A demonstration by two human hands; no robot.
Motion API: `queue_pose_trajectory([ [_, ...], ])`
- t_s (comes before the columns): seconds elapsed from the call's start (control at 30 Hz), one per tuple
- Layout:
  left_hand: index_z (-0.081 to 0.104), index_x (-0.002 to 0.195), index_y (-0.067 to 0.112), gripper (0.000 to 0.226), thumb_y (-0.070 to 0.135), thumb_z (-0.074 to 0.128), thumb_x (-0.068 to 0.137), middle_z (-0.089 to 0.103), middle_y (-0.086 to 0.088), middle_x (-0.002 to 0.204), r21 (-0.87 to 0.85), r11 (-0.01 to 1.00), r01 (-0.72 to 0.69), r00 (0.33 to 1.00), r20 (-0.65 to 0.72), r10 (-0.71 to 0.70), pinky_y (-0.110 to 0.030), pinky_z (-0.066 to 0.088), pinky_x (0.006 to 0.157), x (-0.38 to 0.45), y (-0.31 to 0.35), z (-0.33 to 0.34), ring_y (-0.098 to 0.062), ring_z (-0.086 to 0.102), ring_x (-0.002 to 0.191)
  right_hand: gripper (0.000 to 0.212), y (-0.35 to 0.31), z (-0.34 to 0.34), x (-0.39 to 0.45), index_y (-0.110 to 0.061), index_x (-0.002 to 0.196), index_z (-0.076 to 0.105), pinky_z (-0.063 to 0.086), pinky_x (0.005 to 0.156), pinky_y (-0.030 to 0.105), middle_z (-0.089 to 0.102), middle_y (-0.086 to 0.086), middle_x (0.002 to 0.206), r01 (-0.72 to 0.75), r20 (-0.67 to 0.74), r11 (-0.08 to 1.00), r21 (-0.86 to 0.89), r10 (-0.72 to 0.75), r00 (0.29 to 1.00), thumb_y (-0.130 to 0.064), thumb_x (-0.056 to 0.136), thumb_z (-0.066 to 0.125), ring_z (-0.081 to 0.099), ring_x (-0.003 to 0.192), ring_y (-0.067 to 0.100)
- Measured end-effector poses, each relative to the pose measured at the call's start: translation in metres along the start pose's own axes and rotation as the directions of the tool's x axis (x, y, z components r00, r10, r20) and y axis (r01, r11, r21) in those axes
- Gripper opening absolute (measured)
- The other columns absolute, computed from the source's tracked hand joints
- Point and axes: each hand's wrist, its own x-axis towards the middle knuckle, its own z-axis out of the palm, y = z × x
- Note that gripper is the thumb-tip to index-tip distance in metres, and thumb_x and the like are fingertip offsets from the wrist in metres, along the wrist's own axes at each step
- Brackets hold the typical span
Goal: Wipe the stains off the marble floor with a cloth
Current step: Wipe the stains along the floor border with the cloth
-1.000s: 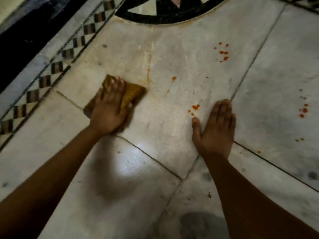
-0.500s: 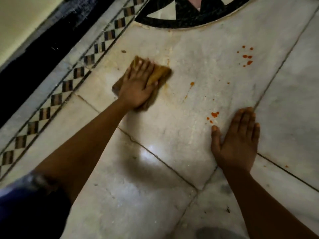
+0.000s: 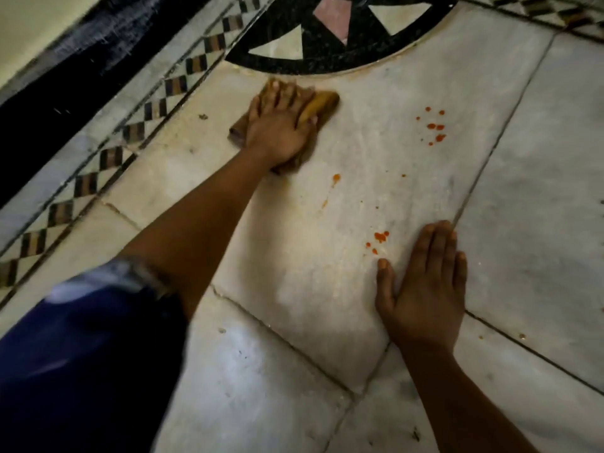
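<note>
Two hands rest on the pale grey marble floor (image 3: 523,191). The left hand (image 3: 277,129), fingers extended, presses the folded mustard-brown cloth (image 3: 322,102) underneath it. The right hand (image 3: 425,289) lies flat, fingers straight. Orange-red stain spots (image 3: 379,237) sit just beyond its thumb.

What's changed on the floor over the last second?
The left hand slid the cloth forward, away from the person, almost to the black inlay, still pressing it flat. The right hand stayed flat on the marble floor beside the orange spots; the farther spots remain unwiped.
</note>
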Motion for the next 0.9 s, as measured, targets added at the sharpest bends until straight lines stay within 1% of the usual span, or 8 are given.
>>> queue_pose_trajectory([
  [0.1, 0.010, 0.149, 0.035, 0.060, 0.052, 0.019, 0.091, 0.006, 0.005, 0.159, 0.015, 0.997, -0.073, 0.997, -0.029, 0.073, -0.041, -0.001, 0.115, -0.022, -0.030, 0.004, -0.018, 0.000, 0.146, 0.076, 0.000, -0.001, 0.001, 0.005, 0.145, 0.025, 0.010, 0.115, 0.040, 0.024, 0.024, 0.151, -0.007, 0.001, 1.000, 0.006, 0.007, 1.000, -0.047, 0.089, 0.028, 0.025, 0.140, 0.035],
  [0.23, 0.011, 0.150, 0.029, 0.053, 0.045, 0.021, 0.100, 0.002, -0.001, 0.159, -0.049, 0.968, 0.248, 0.968, -0.028, -0.249, -0.046, -0.003, 0.116, 0.030, -0.030, -0.011, -0.024, -0.002, 0.146, 0.076, 0.000, 0.000, 0.001, 0.005, 0.145, 0.025, 0.010, 0.115, 0.040, 0.024, 0.025, 0.151, -0.007, 0.016, 1.000, -0.005, 0.007, 1.000, -0.048, 0.089, 0.028, 0.025, 0.140, 0.034],
  [0.3, 0.009, 0.150, 0.027, 0.055, 0.045, 0.020, 0.100, 0.000, -0.005, 0.159, -0.080, 0.954, 0.291, 0.957, 0.000, -0.292, -0.047, -0.004, 0.116, 0.058, -0.009, -0.016, -0.029, -0.004, 0.145, 0.077, 0.000, 0.000, 0.001, 0.004, 0.145, 0.024, 0.009, 0.115, 0.040, 0.023, 0.024, 0.152, -0.009, 0.028, 1.000, -0.013, 0.010, 1.000, -0.048, 0.089, 0.028, 0.023, 0.141, 0.033],
  [0.43, 0.007, 0.150, 0.032, 0.054, 0.048, 0.019, 0.099, 0.001, -0.004, 0.159, 0.010, 0.999, -0.046, 0.999, 0.014, 0.046, -0.047, -0.004, 0.115, 0.045, 0.024, -0.004, -0.027, -0.006, 0.145, 0.077, 0.000, -0.002, 0.002, 0.004, 0.145, 0.025, 0.010, 0.115, 0.040, 0.024, 0.024, 0.151, -0.015, 0.030, 1.000, -0.008, 0.016, 0.999, -0.048, 0.088, 0.029, 0.025, 0.140, 0.034],
  [0.53, 0.014, 0.148, 0.036, 0.060, 0.054, 0.018, 0.091, 0.007, 0.001, 0.159, -0.028, 0.965, -0.261, 0.965, 0.015, 0.261, -0.041, -0.001, 0.115, -0.004, 0.000, 0.006, -0.019, 0.001, 0.146, 0.076, 0.000, -0.002, 0.001, 0.004, 0.144, 0.026, 0.012, 0.115, 0.041, 0.025, 0.024, 0.151, -0.019, 0.029, 1.000, -0.004, 0.019, 0.999, -0.047, 0.088, 0.030, 0.026, 0.140, 0.034],
  [0.67, 0.034, 0.144, 0.028, 0.055, 0.049, 0.036, 0.093, 0.016, -0.010, 0.155, -0.125, 0.983, 0.136, 0.974, -0.164, -0.155, -0.041, 0.011, 0.116, 0.034, -0.038, 0.000, -0.030, 0.019, 0.140, 0.076, 0.000, -0.003, 0.001, 0.004, 0.145, 0.026, 0.012, 0.116, 0.041, 0.025, 0.024, 0.151, -0.017, 0.039, 1.000, -0.001, 0.017, 0.999, -0.047, 0.089, 0.030, 0.026, 0.140, 0.034],
  [0.77, 0.025, 0.146, 0.032, 0.054, 0.047, 0.034, 0.096, 0.021, -0.014, 0.151, -0.166, 0.925, 0.342, 0.919, -0.148, -0.366, -0.043, 0.011, 0.115, 0.089, -0.014, -0.015, -0.034, 0.015, 0.140, 0.075, 0.000, -0.003, 0.002, 0.004, 0.144, 0.026, 0.011, 0.116, 0.041, 0.025, 0.024, 0.151, -0.014, 0.040, 1.000, 0.009, 0.014, 0.999, -0.046, 0.089, 0.032, 0.026, 0.140, 0.034],
  [0.9, 0.008, 0.151, 0.020, 0.071, 0.054, 0.026, 0.091, 0.015, -0.014, 0.156, -0.140, 0.990, -0.012, 0.997, -0.079, 0.001, -0.043, 0.006, 0.116, 0.092, 0.035, -0.010, -0.032, 0.004, 0.145, 0.076, 0.000, -0.004, 0.002, 0.004, 0.145, 0.027, 0.013, 0.116, 0.041, 0.025, 0.023, 0.151, -0.020, 0.057, 1.000, 0.007, 0.019, 0.998, -0.046, 0.088, 0.032, 0.026, 0.140, 0.033],
])
